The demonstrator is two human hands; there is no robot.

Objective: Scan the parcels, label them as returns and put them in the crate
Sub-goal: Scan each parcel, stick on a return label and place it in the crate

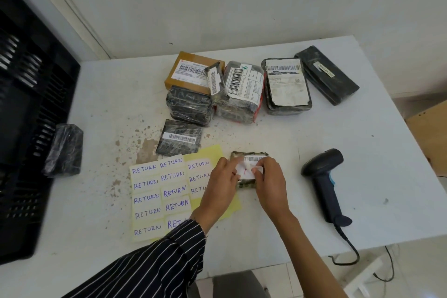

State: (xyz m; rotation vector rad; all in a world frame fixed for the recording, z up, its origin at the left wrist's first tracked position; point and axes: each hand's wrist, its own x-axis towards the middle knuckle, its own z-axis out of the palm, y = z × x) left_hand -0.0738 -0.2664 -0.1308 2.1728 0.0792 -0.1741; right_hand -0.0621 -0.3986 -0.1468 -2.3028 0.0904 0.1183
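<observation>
A small dark parcel (pixel 249 156) with a barcode strip lies on the white table (pixel 302 133) in front of me. Over it, my left hand (pixel 221 181) and my right hand (pixel 269 180) both pinch a white sticker (pixel 246 170) and hold it against the parcel's top. Left of the hands lie the sheets of handwritten RETURN labels (pixel 157 196). The black barcode scanner (pixel 325 181) rests on the table to the right. The black crate (pixel 26 128) stands at the table's left edge, with a black-wrapped parcel (pixel 64 150) leaning against it.
Several parcels are heaped at the back of the table: a brown box (pixel 187 70), black-wrapped packs (pixel 188 105), one with a large white label (pixel 286 84) and a long black one (pixel 326 75). A flat black parcel (pixel 179 138) lies nearer. The scanner's cable (pixel 348 247) hangs off the front edge.
</observation>
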